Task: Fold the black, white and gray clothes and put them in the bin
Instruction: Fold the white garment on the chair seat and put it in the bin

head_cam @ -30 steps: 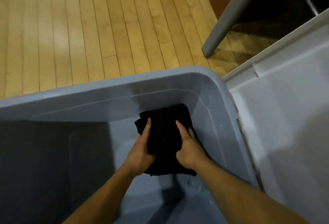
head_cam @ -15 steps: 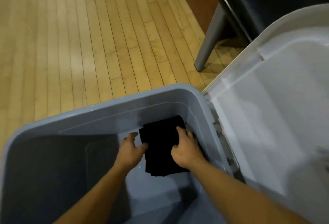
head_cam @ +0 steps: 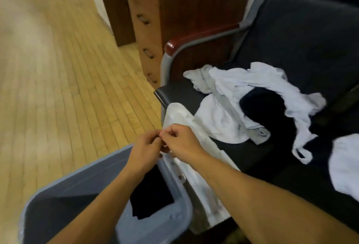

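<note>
While raised above the far right corner of the gray plastic bin (head_cam: 77, 177), meeting fingertip to fingertip: left hand (head_cam: 144, 146) and right hand (head_cam: 181, 140), both clear of the bin's rim and of the clothes. Fingers of both curled inward, thumbs and forefingers drawn together at the point of contact. Cannot tell whether anything small is pinched between them; too blurred there. Both forearms bare, reaching in from the lower edge of the view, the left one crossing over the open bin.

Down inside the bin, against its right wall: folded black garment (head_cam: 153, 195), lying flat on the bottom, partly hidden by the left forearm. Nothing else made out in the visible part of the bin.

Just beside the bin on its right, leaning up toward the seat: white lid (head_cam: 179, 115), its top edge behind the right hand.

Further right, on the dark seat of a black armchair (head_cam: 291, 40): loose, unfolded pile of white clothes (head_cam: 242, 80), with a gray piece (head_cam: 200, 76) at its left end and a crumpled black garment (head_cam: 262, 104) lying in the middle of it. Apart from the pile, at the right edge of the view: another white garment (head_cam: 345, 162), only partly in view.

Along the chair's left side: glossy reddish wooden armrest (head_cam: 194, 36) on a gray frame. Behind that: wooden cabinet (head_cam: 174, 1) with drawers and dark handles. To the left and all around the bin: pale plank floor (head_cam: 58, 88)
</note>
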`<act>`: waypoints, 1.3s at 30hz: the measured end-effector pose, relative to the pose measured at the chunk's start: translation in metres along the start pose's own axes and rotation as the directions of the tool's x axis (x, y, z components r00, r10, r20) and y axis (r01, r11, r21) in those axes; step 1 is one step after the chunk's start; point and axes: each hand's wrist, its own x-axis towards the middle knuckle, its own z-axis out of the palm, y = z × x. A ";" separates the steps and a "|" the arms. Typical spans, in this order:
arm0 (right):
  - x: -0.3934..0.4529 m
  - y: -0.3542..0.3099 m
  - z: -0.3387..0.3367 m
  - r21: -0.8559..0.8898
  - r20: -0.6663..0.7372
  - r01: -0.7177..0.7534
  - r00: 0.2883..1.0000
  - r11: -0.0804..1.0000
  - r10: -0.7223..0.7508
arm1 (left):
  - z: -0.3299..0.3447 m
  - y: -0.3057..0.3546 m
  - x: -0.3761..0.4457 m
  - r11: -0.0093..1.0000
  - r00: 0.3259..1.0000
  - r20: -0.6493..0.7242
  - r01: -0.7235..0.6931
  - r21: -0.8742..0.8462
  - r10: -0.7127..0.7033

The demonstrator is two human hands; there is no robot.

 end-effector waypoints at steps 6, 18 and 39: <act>-0.101 0.013 -0.152 0.014 -0.256 0.031 0.966 0.999 -0.026 | 0.110 0.106 -0.032 0.968 0.953 0.202 -0.242 0.068 0.224; -0.200 0.234 -0.351 -0.354 -0.634 -0.625 0.707 0.696 0.313 | 0.391 0.145 -0.026 0.735 0.645 0.738 -0.596 0.324 0.197; -0.310 0.097 -0.370 0.031 -0.785 -0.183 0.604 0.983 0.137 | 0.373 0.255 -0.097 0.888 0.656 0.650 -0.455 -0.067 0.385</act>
